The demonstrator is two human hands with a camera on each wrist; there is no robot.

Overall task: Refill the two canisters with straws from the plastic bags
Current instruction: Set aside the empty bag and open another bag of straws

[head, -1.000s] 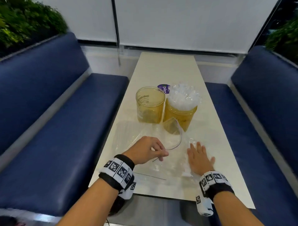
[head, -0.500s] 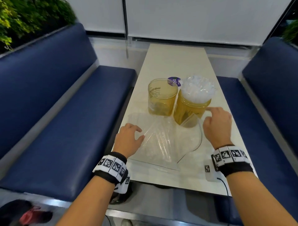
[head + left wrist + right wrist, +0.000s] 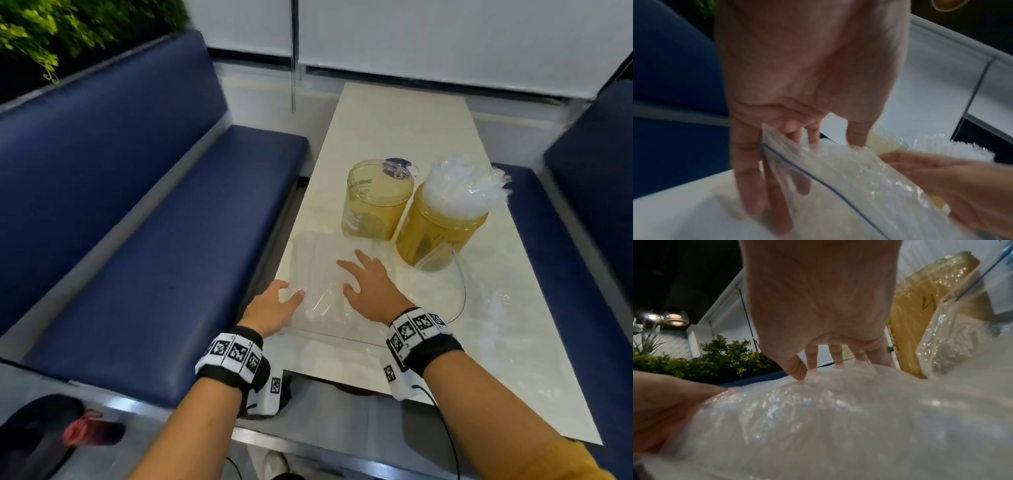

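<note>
Two amber canisters stand mid-table: the left canister (image 3: 376, 202) holds no straws, while the right canister (image 3: 442, 236) (image 3: 920, 313) is packed with clear wrapped straws (image 3: 462, 188). In front of them a clear zip bag of straws (image 3: 318, 274) (image 3: 849, 178) (image 3: 818, 418) lies on the table. My left hand (image 3: 286, 291) (image 3: 777, 162) holds its left edge, and a bag corner stands up between thumb and fingers. The right hand (image 3: 356, 274) (image 3: 828, 366) lies spread on top of the bag, fingertips pressing the plastic.
A second, flattened clear bag (image 3: 445, 291) lies to the right against the full canister. A small purple-labelled item (image 3: 395, 164) sits behind the canisters. Blue benches (image 3: 154, 222) flank the narrow white table (image 3: 394, 113). A dark bag (image 3: 44, 431) lies on the floor at lower left.
My right hand has come away from beside the full canister and dropped left onto the bag of straws. The left hand stays at the bag's left edge. My view has swung left.
</note>
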